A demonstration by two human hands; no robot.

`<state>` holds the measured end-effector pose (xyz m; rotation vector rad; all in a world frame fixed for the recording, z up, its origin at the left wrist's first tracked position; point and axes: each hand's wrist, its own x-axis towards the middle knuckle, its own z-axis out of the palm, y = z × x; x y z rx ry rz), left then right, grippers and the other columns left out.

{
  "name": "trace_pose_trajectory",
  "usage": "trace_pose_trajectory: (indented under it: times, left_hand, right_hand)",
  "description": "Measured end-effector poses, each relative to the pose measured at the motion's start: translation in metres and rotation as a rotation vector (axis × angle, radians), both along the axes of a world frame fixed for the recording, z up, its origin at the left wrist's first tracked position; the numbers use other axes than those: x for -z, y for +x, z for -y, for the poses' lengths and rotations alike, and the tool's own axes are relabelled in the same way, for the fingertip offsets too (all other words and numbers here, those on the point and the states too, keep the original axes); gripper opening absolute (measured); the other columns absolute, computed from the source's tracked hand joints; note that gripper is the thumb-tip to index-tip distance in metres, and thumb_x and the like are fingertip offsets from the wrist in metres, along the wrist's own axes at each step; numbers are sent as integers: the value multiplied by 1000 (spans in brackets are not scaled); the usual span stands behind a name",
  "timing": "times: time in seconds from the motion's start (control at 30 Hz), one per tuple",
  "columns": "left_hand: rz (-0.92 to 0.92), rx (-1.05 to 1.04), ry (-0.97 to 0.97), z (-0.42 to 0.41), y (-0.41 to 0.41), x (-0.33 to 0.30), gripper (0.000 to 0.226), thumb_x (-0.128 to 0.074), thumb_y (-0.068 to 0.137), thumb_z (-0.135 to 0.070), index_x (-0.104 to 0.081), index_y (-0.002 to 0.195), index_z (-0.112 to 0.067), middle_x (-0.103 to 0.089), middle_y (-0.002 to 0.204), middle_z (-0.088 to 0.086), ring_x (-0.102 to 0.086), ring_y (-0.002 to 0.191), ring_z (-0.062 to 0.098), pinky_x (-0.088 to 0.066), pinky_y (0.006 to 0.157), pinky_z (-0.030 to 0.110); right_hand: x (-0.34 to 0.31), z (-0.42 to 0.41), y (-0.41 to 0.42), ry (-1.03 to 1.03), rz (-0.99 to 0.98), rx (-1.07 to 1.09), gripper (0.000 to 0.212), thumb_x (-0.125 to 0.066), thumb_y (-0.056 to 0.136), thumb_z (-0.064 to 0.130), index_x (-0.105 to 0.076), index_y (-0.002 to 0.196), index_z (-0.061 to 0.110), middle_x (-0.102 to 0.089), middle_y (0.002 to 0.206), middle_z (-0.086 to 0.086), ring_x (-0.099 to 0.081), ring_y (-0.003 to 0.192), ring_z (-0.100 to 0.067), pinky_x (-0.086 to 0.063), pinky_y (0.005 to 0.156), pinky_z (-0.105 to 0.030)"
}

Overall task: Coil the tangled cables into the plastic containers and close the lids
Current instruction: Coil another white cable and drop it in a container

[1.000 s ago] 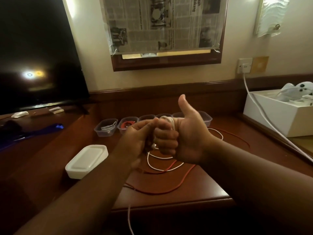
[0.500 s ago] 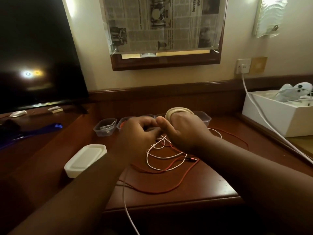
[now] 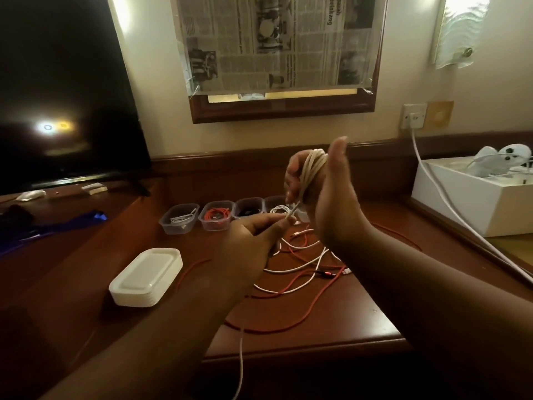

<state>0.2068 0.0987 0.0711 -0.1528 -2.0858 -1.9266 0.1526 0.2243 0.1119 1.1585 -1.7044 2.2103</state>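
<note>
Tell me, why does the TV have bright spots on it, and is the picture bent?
Head view: the dark TV screen reflects two lights as glare; the wide-angle lens bows the screen's edge and the mirror frame; the room is dim and warm; the right hand looks slightly soft.

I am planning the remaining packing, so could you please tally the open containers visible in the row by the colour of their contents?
White cable: 2, first container from the left and fourth container
Red cable: 1, second container
Dark contents: 1, third container
Total: 4 visible; the right hand may hide more.
</note>
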Motion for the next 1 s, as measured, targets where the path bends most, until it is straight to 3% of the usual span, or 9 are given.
trace_pose_trajectory:
  times: [0.07,0.13,0.27,0.43,0.57,0.67,0.77,0.83,1.0]
  left_hand:
    - [-64,-10,-225,6,0,-6,8,-66,91,-22,-73,93,-26,-62,56,-15,-54,49,-3,-39,48,10]
    - [-174,-45,-428,16,-1,-14,9,-68,90,-22,-71,85,-29,-68,66,-15,-61,59,-2,-44,53,11]
    - [-305,-170,-522,33,-8,-29,13,-81,78,-24,-68,74,-24,-69,69,-9,-67,61,5,-50,54,15]
    - [-70,42,74,33,-14,-20,22,-85,66,-34,-71,72,-18,-56,60,4,-48,51,21,-36,51,25]
    - [70,-36,291,14,-18,2,16,-69,80,-31,-69,70,-19,-49,52,0,-36,39,7,-28,41,20]
    - [65,6,101,3,-7,10,19,-65,85,-32,-72,84,-14,-53,53,-4,-40,42,5,-31,40,18]
    - [5,3,-209,2,-2,3,15,-69,85,-30,-75,93,-20,-66,64,-9,-57,54,-1,-43,51,12]
    - [-79,-28,-342,6,0,-6,5,-72,83,-30,-74,86,-27,-71,72,-4,-64,63,4,-47,58,13]
    - [-282,-141,-571,21,1,-19,9,-78,81,-13,-73,84,-21,-70,70,-7,-68,66,3,-52,56,17]
  right_hand:
    - [6,-4,-8,346,-410,427,49,-29,95,53,-53,72,17,-52,68,-6,-49,60,-15,-43,59,-38]
    - [15,-7,-13,621,-574,584,64,-17,91,71,-45,59,25,-49,60,1,-47,53,-11,-39,53,-35]
    - [27,-2,-7,742,-347,434,81,-6,86,81,-51,61,18,-48,57,6,-43,48,-6,-34,51,-30]
    - [12,-2,14,327,574,-515,87,-14,81,84,-51,64,8,-41,50,-4,-36,43,-16,-32,45,-24]
    - [-2,-4,18,-222,631,-817,89,-15,81,87,-56,76,8,-41,63,-3,-42,57,-16,-38,56,-27]
    - [-7,-2,9,-221,382,-436,78,-17,87,78,-53,81,9,-43,66,-6,-43,61,-18,-38,59,-30]
    - [0,-4,0,110,41,140,48,-34,98,48,-55,81,9,-49,66,-7,-46,60,-19,-41,60,-35]
    - [12,-4,-1,393,-297,429,59,-26,97,57,-57,73,13,-52,65,-5,-50,59,-16,-41,58,-35]
    - [26,1,2,728,-382,443,88,3,83,81,-51,59,16,-50,57,-1,-48,53,-13,-38,53,-32]
